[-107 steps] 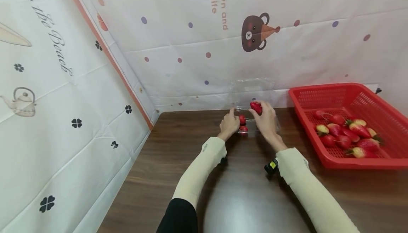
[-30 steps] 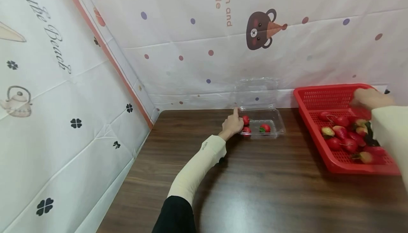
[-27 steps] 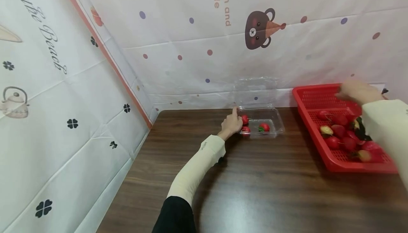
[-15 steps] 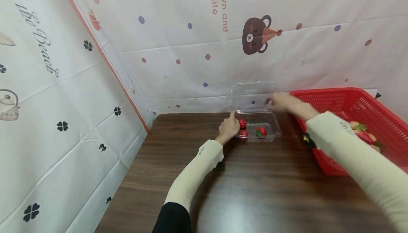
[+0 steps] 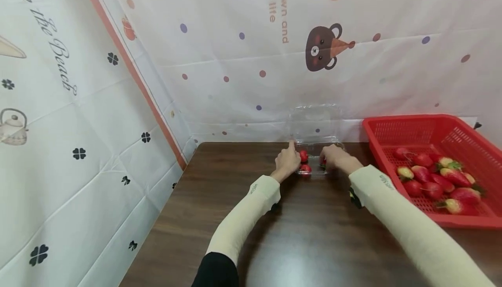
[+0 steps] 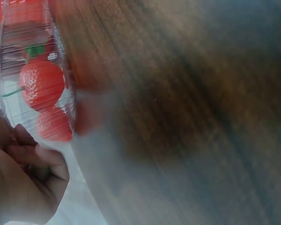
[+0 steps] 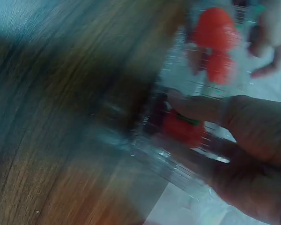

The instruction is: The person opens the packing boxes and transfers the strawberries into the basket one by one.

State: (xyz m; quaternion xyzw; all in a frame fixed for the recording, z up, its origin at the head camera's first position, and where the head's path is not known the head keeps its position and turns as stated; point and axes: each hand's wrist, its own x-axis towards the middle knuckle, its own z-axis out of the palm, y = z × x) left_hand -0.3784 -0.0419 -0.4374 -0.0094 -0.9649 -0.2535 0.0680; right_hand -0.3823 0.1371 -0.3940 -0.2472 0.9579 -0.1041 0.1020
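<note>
A clear plastic box (image 5: 313, 172) with its lid raised stands at the table's back edge, against the patterned cloth. My left hand (image 5: 287, 161) grips the box's left end, index finger extended along the rim; in the left wrist view its other fingers are curled. Two red strawberries (image 6: 42, 85) lie inside by that end. My right hand (image 5: 338, 158) reaches into the right half of the box. In the right wrist view, its thumb and fingers are round another strawberry (image 7: 182, 129) with green leaves. The head view mostly hides that strawberry behind the hand.
To the right stands a red plastic basket (image 5: 404, 123) with perforated sides. Several red and red-yellow fruits (image 5: 441, 182) lie in it. The dark wooden table (image 5: 306, 234) meets a cloth-covered wall (image 5: 243, 99) behind and to the left.
My right hand has gone from the basket leftward, past the raised lid, down into the box onto the strawberry there. The left hand has stayed at the box's left end.
</note>
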